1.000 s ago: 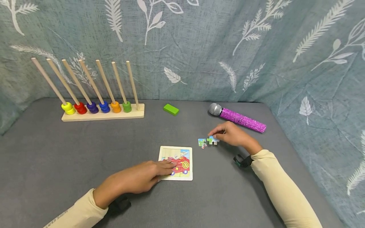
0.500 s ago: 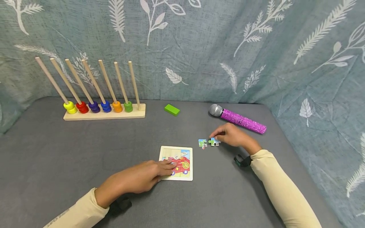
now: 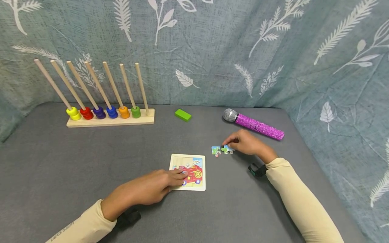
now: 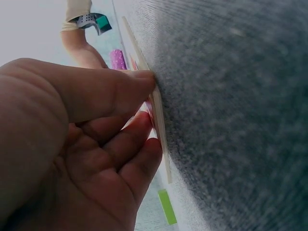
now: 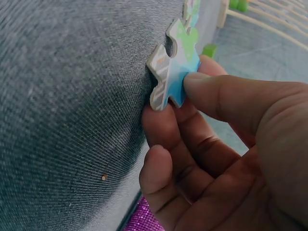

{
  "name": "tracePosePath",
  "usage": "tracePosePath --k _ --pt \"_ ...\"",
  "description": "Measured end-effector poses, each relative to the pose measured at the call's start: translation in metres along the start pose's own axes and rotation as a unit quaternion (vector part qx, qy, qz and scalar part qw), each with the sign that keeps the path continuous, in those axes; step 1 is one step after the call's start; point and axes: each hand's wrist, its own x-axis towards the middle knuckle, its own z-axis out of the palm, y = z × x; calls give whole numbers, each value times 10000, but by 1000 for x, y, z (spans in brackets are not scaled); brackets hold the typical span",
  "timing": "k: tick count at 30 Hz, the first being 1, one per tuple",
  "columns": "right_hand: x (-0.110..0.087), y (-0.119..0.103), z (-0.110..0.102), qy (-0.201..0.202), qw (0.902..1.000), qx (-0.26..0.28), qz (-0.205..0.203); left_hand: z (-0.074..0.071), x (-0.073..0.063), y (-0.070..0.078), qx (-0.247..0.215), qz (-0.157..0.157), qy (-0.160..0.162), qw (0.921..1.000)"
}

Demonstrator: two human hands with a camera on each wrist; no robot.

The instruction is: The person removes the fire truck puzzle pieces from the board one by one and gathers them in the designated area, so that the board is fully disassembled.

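Pinching a jigsaw piece (image 5: 175, 67): right hand (image 3: 247, 142) (left hand (image 3: 155, 186) on the puzzle (image 3: 197, 165)).

- Head view: well above and behind both grips, facing forward and down.
- Left wrist view: close behind left hand (image 3: 156, 186), facing its grip.
- Right wrist view: likewise, right hand (image 3: 248, 143); piece (image 5: 181, 65) shared with head view.

"What does the right hand (image 3: 247, 142) hold?"

"A blue, green and greyish puzzle piece (image 5: 177, 67), thumb and fingers pinching its edge"

"And the other loose piece (image 3: 215, 150)?"

"Flat, just beside it, green and blue too"

"And the puzzle board (image 3: 194, 189)?"

"Square, pale-rimmed, its red vehicle picture partly filled, bare wood at the far left; it lies flat under the fingers of the left hand (image 3: 155, 187)"
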Motion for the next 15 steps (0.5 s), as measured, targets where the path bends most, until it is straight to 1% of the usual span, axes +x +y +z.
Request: tracePosePath --k 4,7,15 --pt "1 1 0 5 9998 -200 -18 -3 0 1 -7 73 45 10000" --pt "1 1 0 7 9996 -294 -2 -5 0 2 -55 49 27 10000" --pt "0 -1 -3 95 9994 -286 174 -6 0 1 -142 44 -6 9999"
